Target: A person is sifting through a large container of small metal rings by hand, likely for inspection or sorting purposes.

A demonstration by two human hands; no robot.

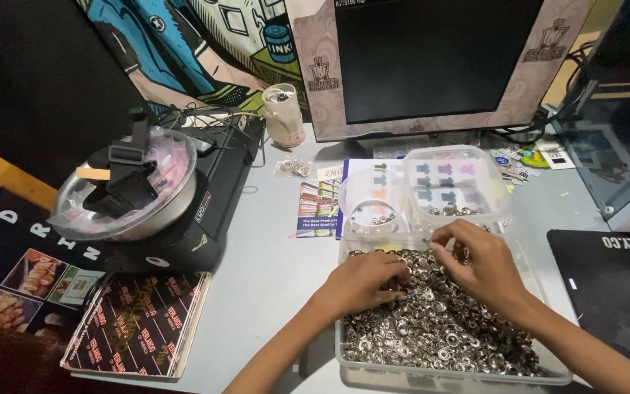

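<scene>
Both my hands work inside the clear tray (344, 343) of small metal rings (432, 328), which sits on the tabletop (271, 270) directly in front of me. My left hand (362, 281) lies palm down on the ring pile at the tray's 10 o'clock corner, fingers curled into the rings; I cannot tell whether it grips any. My right hand (479, 263) hovers at the tray's 12 o'clock edge, thumb and fingertips pinched together, apparently on one ring, though the piece itself is too small to confirm. The hands are apart, with a short gap of rings between them.

The tray's long axis runs from 6 to 12 o'clock. Two smaller clear tubs adjoin its far edge: a round tub (373, 201) at 11 o'clock and a square tub (453, 182) at 12 o'clock, each holding a few rings. The right hand is nearer the square tub; the left is nearer the round tub.
</scene>
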